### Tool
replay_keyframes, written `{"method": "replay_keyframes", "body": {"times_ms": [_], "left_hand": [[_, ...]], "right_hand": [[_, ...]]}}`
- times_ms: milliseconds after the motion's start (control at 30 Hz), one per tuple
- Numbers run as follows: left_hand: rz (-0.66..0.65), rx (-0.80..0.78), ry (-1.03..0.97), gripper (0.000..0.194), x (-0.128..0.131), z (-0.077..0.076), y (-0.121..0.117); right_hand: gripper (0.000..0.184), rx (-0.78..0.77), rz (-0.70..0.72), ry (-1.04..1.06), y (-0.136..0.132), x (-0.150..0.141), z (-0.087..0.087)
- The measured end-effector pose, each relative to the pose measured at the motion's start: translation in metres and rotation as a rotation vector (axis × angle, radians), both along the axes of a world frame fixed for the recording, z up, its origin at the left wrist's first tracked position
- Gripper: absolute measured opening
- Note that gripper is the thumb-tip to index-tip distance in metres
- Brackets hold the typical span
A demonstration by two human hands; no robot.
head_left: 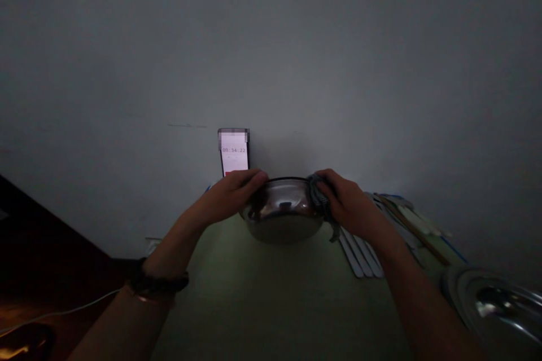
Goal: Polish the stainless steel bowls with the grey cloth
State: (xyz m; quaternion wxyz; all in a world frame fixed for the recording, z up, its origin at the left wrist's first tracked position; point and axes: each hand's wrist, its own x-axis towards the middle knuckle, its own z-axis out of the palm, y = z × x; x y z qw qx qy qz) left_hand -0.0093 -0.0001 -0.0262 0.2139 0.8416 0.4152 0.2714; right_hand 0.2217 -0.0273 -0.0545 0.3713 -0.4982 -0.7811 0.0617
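Observation:
A shiny metal bowl [283, 208] is held between both hands above the pale green table [271, 299], its outer side facing me. My left hand [231, 194] grips the rim on the left, thumb along the edge and fingers mostly hidden behind. On the right side, my right hand [349, 203] presses a dark checked cloth [319, 194] against the bowl's rim. A loose end of the cloth hangs below that hand. Whether the bowl's base touches the table is hard to tell in the dim light.
A lit phone [234, 152] showing a timer leans on the grey wall [271, 56] behind the bowl. Several flat metal strips [359, 256] and long thin sticks [410, 228] lie at right. Shiny round metalware [495, 304] stands nearer, at the right edge. A white cable [63, 313] runs lower left.

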Motion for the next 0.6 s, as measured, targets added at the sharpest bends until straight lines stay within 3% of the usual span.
{"method": "replay_keyframes", "body": {"times_ms": [267,433,600], "left_hand": [[-0.007,0.109,0.060,0.034,0.014,0.007,-0.007],[0.022,0.030,0.019,0.040,0.004,-0.005,0.002],[0.014,0.119,0.041,0.039,0.007,-0.009,0.001]], "right_hand": [[0.016,0.040,0.054,-0.064,-0.006,-0.012,0.008],[0.016,-0.012,0.011,0.014,0.000,0.007,0.001],[0.015,0.019,0.018,-0.052,-0.002,-0.001,0.005]]}}
